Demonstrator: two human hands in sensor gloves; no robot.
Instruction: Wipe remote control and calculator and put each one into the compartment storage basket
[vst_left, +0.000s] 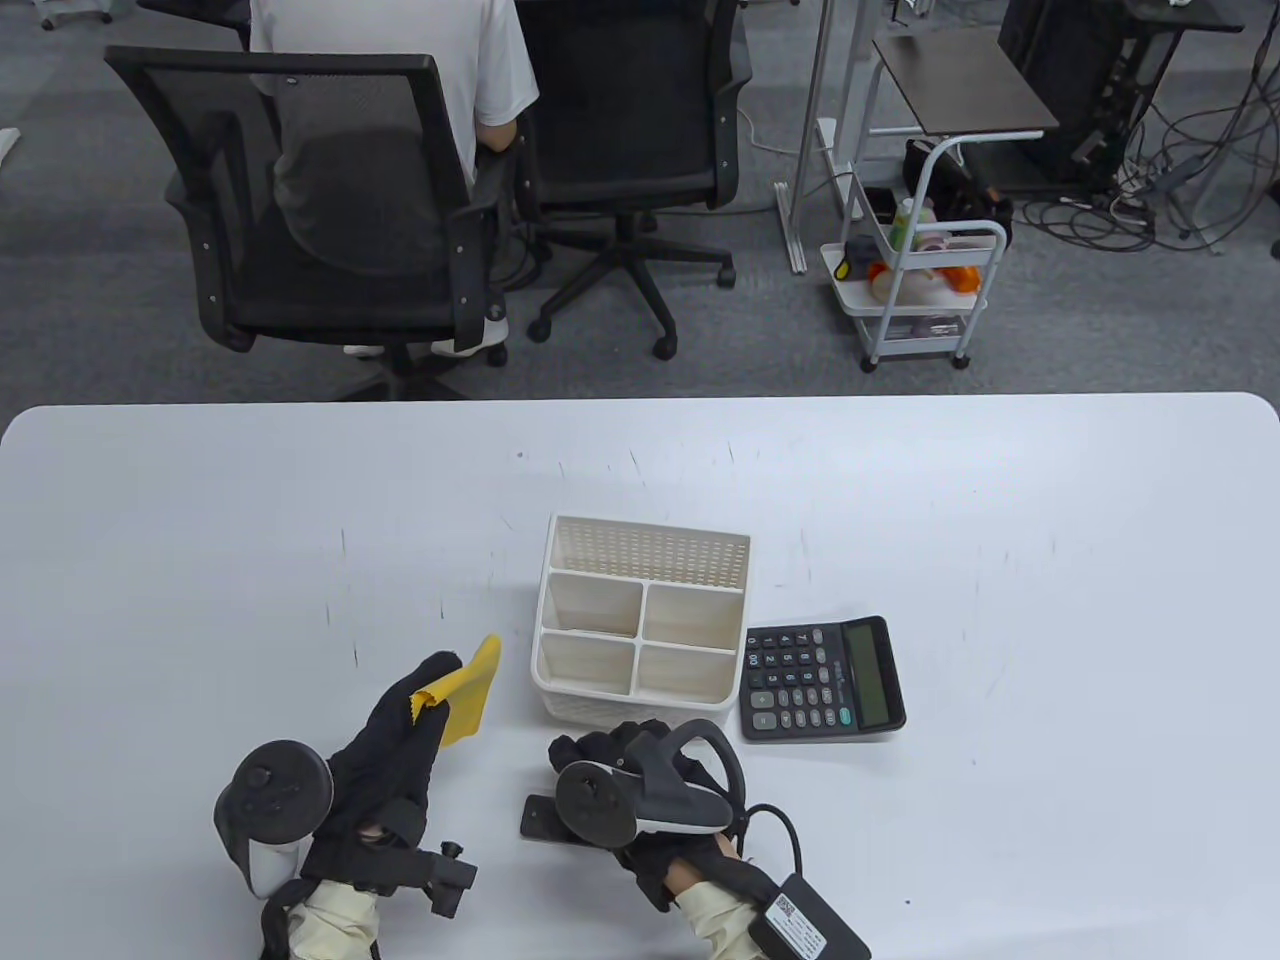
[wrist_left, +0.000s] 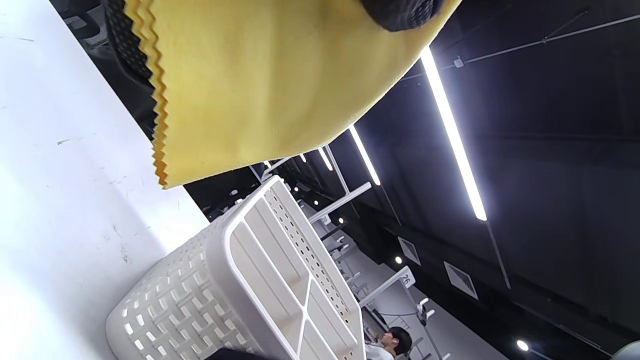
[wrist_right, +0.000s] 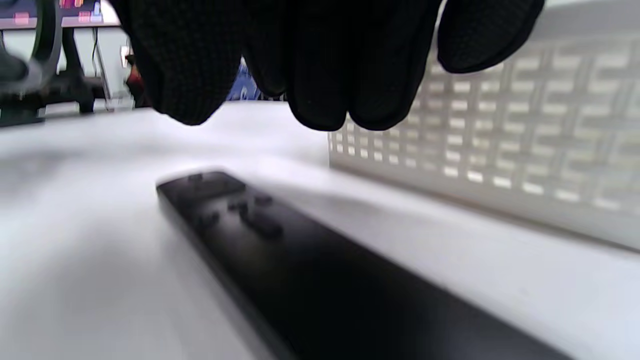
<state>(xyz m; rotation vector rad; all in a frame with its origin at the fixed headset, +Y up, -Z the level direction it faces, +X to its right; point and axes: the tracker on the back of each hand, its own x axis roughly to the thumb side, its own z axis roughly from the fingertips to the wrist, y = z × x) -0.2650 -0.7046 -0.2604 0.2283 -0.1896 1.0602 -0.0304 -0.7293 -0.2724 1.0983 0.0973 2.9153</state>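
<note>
In the table view, the left hand (vst_left: 400, 745), in a black sensor glove, sits at the lower left of the frame and pinches a yellow cleaning cloth with a zigzag-cut edge (vst_left: 470, 700). The cloth sticks up and to the right from the fingertips, toward the left side of the white perforated plastic storage basket with four small compartments and one long rear compartment (vst_left: 640, 625). In the left wrist view the cloth (wrist_left: 260, 85) fills the top of the frame, a dark gloved fingertip pressed against it at the top edge, and the basket (wrist_left: 240, 295) stands below it on the white table (wrist_left: 60, 200).

The right hand (vst_left: 620, 775) lies at the lower centre of the table view, just below the basket's near wall. Beneath it a slim black remote control (vst_left: 540, 820) lies flat on the table, its left end poking out from under the hand. In the right wrist view the gloved fingers (wrist_right: 320, 65) hang loosely curled above the remote (wrist_right: 280, 250) with a visible gap, gripping nothing; the basket wall (wrist_right: 500, 150) is at the right.

A black desktop calculator with a grey display (vst_left: 820, 678) lies flat on the table, close beside the basket's right side, at the centre right of the frame.
</note>
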